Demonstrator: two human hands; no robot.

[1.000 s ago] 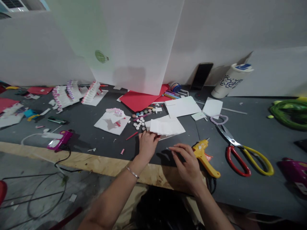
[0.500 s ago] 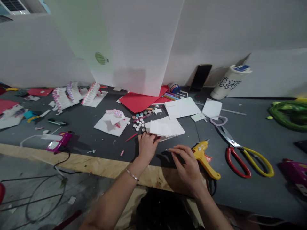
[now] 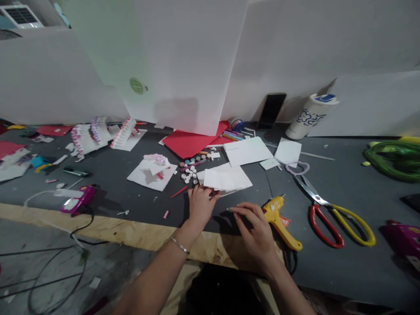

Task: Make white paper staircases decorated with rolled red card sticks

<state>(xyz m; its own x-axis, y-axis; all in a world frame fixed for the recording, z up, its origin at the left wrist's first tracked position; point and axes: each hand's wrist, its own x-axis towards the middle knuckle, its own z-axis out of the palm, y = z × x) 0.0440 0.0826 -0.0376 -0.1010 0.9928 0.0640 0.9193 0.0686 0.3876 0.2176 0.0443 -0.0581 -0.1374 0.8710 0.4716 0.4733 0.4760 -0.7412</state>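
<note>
I count two hands: my left hand (image 3: 200, 205) rests its fingertips on the near edge of the one white paper stack (image 3: 226, 179), grip hidden; my right hand (image 3: 256, 227) lies half-curled beside one yellow glue gun (image 3: 280, 216), hold unclear. One pair of scissors (image 3: 328, 210); two purple glue guns (image 3: 77, 200), the right one cut off. Dark grey mat (image 3: 328, 262) over plywood, white walls.

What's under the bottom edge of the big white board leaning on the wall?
A red paper sheet sticks out from under the white board. How far it runs behind, and anything else there, is covered.
</note>
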